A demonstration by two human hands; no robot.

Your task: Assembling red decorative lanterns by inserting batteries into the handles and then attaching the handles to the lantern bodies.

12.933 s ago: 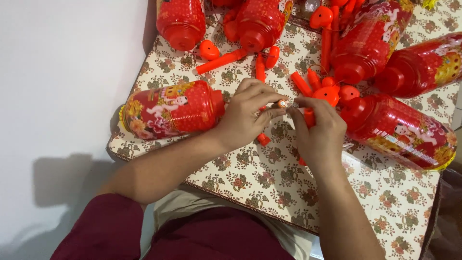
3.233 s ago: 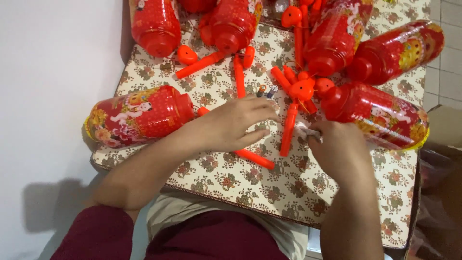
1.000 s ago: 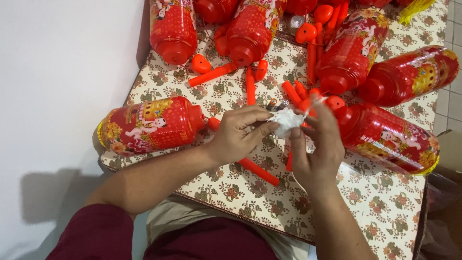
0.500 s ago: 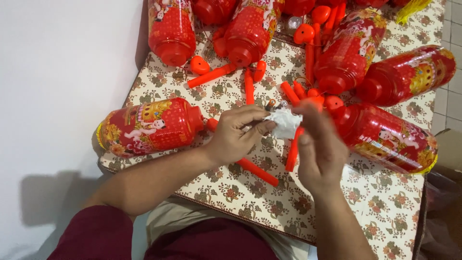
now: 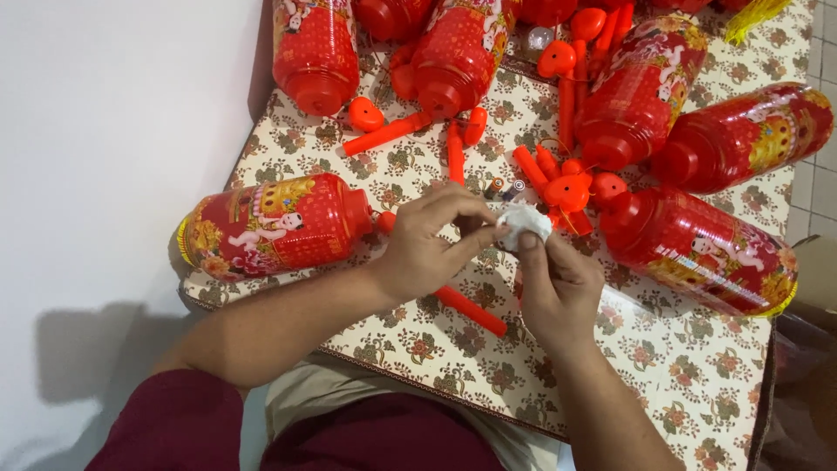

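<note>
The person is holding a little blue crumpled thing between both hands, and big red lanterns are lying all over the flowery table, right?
Almost. The crumpled thing is white, not blue, as the head view shows. The left hand and right hand do pinch it between them, and big red lanterns do lie all over the flowery table.

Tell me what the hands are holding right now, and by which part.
Both hands pinch a small white crumpled piece: left hand fingers on its left edge, right hand thumb underneath.
</note>
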